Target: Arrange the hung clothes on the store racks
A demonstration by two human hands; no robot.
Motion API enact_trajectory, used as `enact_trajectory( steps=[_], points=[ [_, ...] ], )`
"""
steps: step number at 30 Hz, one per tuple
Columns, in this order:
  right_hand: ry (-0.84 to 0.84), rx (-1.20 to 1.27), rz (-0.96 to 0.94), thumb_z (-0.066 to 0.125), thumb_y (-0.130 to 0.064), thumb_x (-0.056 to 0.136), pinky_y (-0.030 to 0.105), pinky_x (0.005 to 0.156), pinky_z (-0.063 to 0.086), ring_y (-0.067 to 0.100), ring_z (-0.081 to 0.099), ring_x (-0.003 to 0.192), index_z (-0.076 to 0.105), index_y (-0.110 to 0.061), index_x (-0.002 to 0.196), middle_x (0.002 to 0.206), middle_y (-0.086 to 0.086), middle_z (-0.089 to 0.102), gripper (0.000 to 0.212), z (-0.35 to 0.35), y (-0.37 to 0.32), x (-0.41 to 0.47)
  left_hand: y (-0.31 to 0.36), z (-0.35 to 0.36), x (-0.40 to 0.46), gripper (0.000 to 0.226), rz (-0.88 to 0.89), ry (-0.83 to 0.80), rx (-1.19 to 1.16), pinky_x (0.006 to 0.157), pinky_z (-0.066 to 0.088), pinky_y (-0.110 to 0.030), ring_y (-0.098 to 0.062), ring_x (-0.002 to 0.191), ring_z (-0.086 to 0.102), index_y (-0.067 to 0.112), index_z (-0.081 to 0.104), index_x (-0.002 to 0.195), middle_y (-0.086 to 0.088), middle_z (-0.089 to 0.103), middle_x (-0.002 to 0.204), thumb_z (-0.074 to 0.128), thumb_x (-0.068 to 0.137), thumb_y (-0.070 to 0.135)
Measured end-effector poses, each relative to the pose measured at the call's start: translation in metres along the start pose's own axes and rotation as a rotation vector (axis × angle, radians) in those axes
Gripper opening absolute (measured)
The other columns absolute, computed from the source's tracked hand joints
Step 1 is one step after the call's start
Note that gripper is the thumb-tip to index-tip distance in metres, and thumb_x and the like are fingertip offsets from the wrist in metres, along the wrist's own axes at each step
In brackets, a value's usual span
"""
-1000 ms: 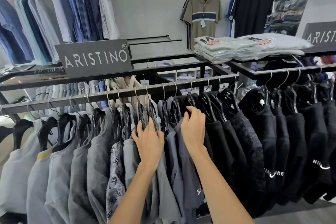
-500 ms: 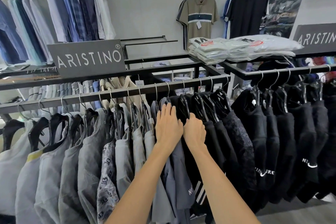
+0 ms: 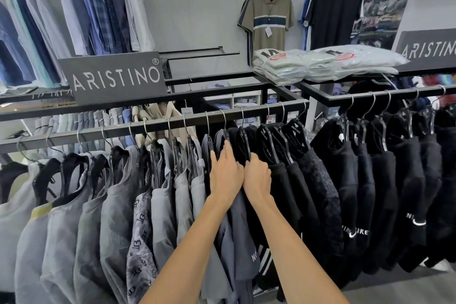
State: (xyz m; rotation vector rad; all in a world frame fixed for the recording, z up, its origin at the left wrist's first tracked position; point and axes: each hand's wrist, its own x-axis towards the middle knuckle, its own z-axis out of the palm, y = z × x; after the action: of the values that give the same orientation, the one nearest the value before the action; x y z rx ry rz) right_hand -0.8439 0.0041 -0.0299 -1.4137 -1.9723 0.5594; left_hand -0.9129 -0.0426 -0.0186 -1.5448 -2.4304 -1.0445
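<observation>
A dark metal rail [image 3: 158,127] carries grey shirts [image 3: 118,200] on the left, a slate-blue shirt [image 3: 237,229] in the middle and black shirts [image 3: 320,180] on the right, all on black hangers. My left hand [image 3: 225,175] lies with straight fingers against the slate-blue shirt's shoulder, its fingertips up by the hanger necks. Touching it on the right, my right hand [image 3: 256,180] curls its fingers over the shoulder of the first black shirt [image 3: 246,145]. Its fingertips are hidden in the fabric.
A second rail [image 3: 385,92] with black Nike tops runs to the right. An ARISTINO sign [image 3: 116,76] and a stack of bagged folded shirts [image 3: 320,61] sit on the rack top. Dress shirts [image 3: 98,7] and a polo [image 3: 269,17] hang on the wall. Floor [image 3: 407,289] shows at lower right.
My left hand has slid right from the grey shirts to the slate-blue one, closing up against my right hand. The right hand stays at the first black shirt.
</observation>
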Motion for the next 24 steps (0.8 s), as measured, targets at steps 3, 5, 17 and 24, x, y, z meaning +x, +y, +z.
enact_trajectory(
  steps=[3,5,17,24],
  points=[
    [-0.004,0.009,-0.004,0.043,-0.018,0.105,0.038,0.079,0.045,0.035,0.06,0.108,0.052,-0.006,0.125,0.118,0.016,0.064,0.025,0.0,-0.001,-0.002,-0.004,0.001,0.0,0.068,-0.018,-0.015,-0.027,0.108,0.039,-0.044,-0.033,0.148,0.014,0.01,0.007,0.156,-0.004,0.053,0.138,0.042,0.1,0.02],
    [-0.008,0.015,-0.001,0.043,-0.018,0.105,0.037,0.079,0.045,0.035,0.06,0.109,0.051,-0.006,0.128,0.118,0.015,0.064,0.027,0.0,-0.002,-0.003,-0.005,0.001,0.001,0.067,0.011,-0.015,-0.028,0.108,0.039,-0.045,-0.03,0.145,0.021,0.01,0.009,0.156,-0.005,0.057,0.132,0.043,0.1,0.019],
    [0.061,0.179,-0.076,0.044,-0.022,0.105,0.04,0.097,0.05,0.027,0.058,0.122,0.045,-0.012,0.146,0.134,0.01,0.061,0.042,0.0,0.009,-0.008,-0.018,0.018,-0.003,0.065,0.193,0.107,0.163,0.123,0.004,-0.038,-0.022,0.148,0.02,0.003,0.011,0.155,-0.014,0.025,0.159,0.04,0.102,0.027],
    [0.396,-0.078,-0.231,0.055,-0.03,0.099,0.055,0.114,0.034,0.032,0.038,0.137,0.054,-0.013,0.14,0.146,0.017,0.049,0.044,0.001,0.043,-0.011,-0.014,0.038,-0.022,0.058,0.201,0.13,0.24,0.123,0.003,-0.04,-0.017,0.151,0.007,0.008,0.022,0.154,-0.008,0.014,0.163,0.023,0.105,0.039]
  ],
)
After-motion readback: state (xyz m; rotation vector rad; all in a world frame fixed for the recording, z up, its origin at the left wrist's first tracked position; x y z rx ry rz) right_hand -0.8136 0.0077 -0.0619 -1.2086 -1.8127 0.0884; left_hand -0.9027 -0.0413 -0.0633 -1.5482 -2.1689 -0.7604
